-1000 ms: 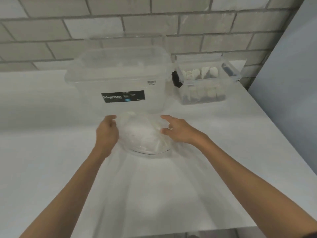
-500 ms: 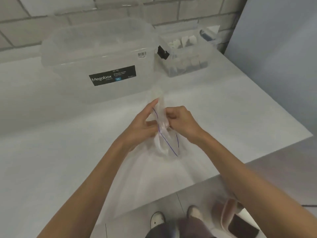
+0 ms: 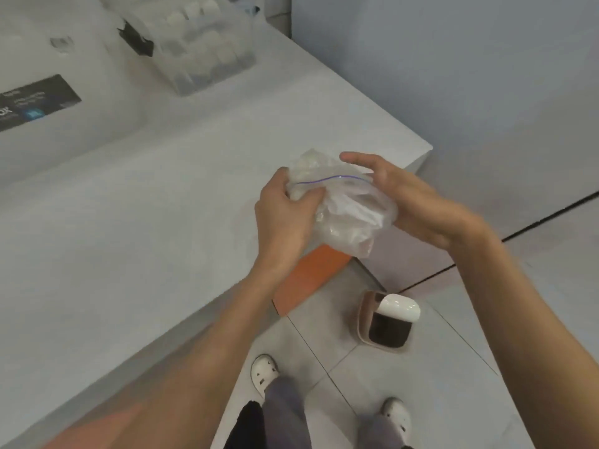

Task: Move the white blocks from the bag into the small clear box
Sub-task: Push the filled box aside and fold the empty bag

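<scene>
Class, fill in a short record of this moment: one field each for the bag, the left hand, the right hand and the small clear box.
Bag: clear, zip-top, held over the table edge, whitish contents
Left hand: grips the bag's left side
Right hand: cups the bag's right side, thumb on top
Small clear box: far on the table, white blocks inside

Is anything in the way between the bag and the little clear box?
Nothing visible does. The left hand and right hand hold the bag at the table corner; only bare tabletop lies between it and the small clear box. The big clear box stands off to the left.
</scene>
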The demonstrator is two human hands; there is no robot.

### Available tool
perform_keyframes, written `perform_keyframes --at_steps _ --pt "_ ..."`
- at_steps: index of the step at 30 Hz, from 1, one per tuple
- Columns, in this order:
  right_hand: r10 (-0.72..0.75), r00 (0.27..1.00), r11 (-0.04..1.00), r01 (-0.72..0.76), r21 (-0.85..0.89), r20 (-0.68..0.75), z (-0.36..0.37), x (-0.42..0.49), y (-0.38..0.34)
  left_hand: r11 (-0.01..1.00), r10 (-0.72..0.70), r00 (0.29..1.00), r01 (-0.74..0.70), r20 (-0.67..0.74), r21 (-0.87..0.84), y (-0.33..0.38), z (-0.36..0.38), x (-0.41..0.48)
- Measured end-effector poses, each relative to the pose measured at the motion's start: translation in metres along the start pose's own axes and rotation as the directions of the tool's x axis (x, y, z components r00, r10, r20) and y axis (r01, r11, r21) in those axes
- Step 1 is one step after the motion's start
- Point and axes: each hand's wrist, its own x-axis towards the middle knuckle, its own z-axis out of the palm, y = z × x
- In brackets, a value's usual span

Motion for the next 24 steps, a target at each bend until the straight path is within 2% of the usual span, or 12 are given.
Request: perform_keyframes --at_steps 2,4,6,9,12,14,17,20,22,24 --pt "0.025 0.987 0.998 -0.033 0.049 0.161 -0.026 -0.040 0.024 0.999 0.014 0.999 -0.011 -0.048 0.052 -0.004 0.043 -0.025" --pt "0.071 0.985 0.992 -0.086 0.094 0.156 -0.049 -0.070 0.052 0.997 -0.053 0.998 0.054 -0.017 0.057 -0.018 0.084 -0.046" --pt "0.138 0.985 0.973 -0.155 0.170 0.106 -0.072 -0.093 0.086 0.975 -0.202 0.974 0.209 0.103 -0.070 -0.040 0.122 -0.065" --pt "0.228 0.970 0.946 -0.242 0.217 0.086 -0.104 -0.121 0.133 0.805 -0.424 0.854 0.508 0.302 -0.307 -0.069 0.168 -0.098" --pt "0.279 0.954 0.870 -0.301 0.390 0.115 -0.120 -0.142 0.180 0.619 -0.522 0.737 0.674 0.430 -0.404 -0.096 0.203 -0.123" --pt "0.358 0.933 0.851 -0.312 0.422 -0.032 -0.126 -0.147 0.217 0.578 -0.549 0.685 0.725 0.480 -0.374 -0.124 0.219 -0.131" --pt "0.487 0.816 0.860 -0.387 0.333 -0.311 -0.134 -0.144 0.291 0.614 -0.663 0.575 0.784 0.480 -0.090 -0.182 0.237 -0.142" --pt "0.593 0.689 0.805 -0.509 0.305 -0.417 -0.135 -0.139 0.372 0.578 -0.750 0.496 0.813 0.437 0.069 -0.244 0.259 -0.158" --pt "0.646 0.603 0.759 -0.574 0.307 -0.469 -0.131 -0.133 0.423 0.543 -0.791 0.489 0.838 0.369 0.053 -0.291 0.278 -0.165" --pt "0.692 0.537 0.712 -0.620 0.330 -0.482 -0.126 -0.127 0.468 0.540 -0.826 0.511 0.838 0.236 0.075 -0.337 0.296 -0.166"
